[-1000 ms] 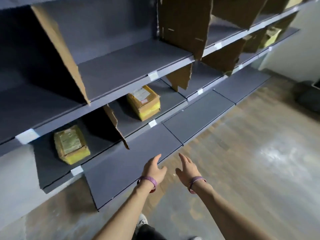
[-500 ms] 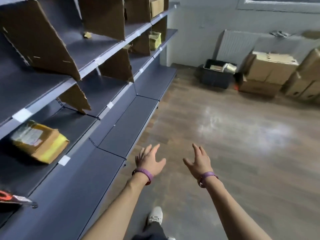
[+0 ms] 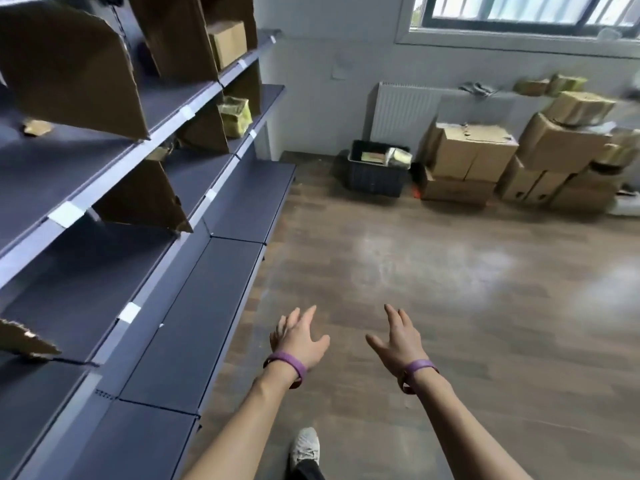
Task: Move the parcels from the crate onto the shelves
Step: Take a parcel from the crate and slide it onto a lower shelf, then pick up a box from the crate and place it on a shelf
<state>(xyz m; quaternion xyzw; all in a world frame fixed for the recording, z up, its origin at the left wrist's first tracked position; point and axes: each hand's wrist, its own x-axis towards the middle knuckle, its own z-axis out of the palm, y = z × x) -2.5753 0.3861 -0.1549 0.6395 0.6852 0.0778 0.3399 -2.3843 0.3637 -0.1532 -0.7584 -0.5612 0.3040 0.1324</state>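
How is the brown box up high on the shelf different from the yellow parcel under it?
The brown box is plain cardboard, while the yellow parcel is wrapped in yellow. The brown box sits one shelf higher than the yellow parcel. The brown box has straight, crisp edges, but the yellow parcel looks soft and crumpled. Both rest at the far end of the shelves.
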